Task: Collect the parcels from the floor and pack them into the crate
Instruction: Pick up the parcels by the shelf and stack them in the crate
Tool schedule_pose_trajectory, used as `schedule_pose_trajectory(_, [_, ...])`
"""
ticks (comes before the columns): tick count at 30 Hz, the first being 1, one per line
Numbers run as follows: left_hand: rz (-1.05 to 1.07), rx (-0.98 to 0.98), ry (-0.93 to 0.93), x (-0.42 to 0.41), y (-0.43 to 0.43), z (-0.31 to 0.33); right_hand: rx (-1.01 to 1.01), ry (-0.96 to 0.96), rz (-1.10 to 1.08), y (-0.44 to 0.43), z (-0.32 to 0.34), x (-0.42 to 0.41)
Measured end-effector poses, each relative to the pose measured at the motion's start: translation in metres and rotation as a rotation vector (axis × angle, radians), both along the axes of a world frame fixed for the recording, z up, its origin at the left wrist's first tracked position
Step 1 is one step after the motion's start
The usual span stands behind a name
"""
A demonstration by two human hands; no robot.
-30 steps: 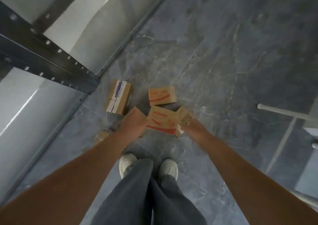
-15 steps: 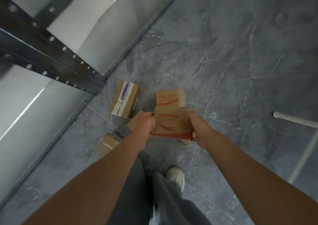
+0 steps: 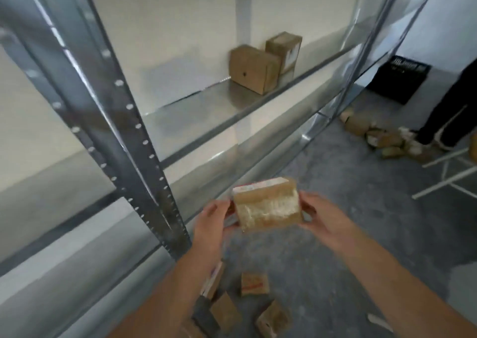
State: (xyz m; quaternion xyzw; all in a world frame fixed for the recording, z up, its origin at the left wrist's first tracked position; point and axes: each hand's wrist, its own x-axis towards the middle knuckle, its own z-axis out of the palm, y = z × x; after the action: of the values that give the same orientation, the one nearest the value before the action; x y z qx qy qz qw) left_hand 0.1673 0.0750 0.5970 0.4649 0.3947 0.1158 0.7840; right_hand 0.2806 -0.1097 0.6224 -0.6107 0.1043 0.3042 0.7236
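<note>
Left hand (image 3: 211,224) and right hand (image 3: 320,213) grip the taped brown cardboard parcel (image 3: 268,204) by its ends, above the grey floor (image 3: 335,260), best carried level to what looks like the black plastic crate (image 3: 398,80) beyond.

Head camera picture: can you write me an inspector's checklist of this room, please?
Surface: grey marbled floor with parcels lying on it.
Job's things: one parcel held in the air; several floor parcels just below it; a pile of more farther off; black crate on the floor beyond the pile.
Clutter: two boxes on a shelf of the rack; white frame at the right.
Grippers: left hand and right hand each grip one end of the parcel.
Cables: nothing seen.
Surroundings: metal rack along the left; another person's leg by the pile.
</note>
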Motion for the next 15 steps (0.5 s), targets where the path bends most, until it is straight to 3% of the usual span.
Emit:
schedule_pose_trajectory(6, [0.127,0.038,-0.12,-0.068,-0.022,0.1,0.09,-0.174,0.267,-0.009,0.103,-0.04])
schedule_pose_trajectory(15, [0.22,0.099,-0.271,-0.137,-0.072,0.148,0.199,-0.195,0.613,-0.041,0.154,-0.077])
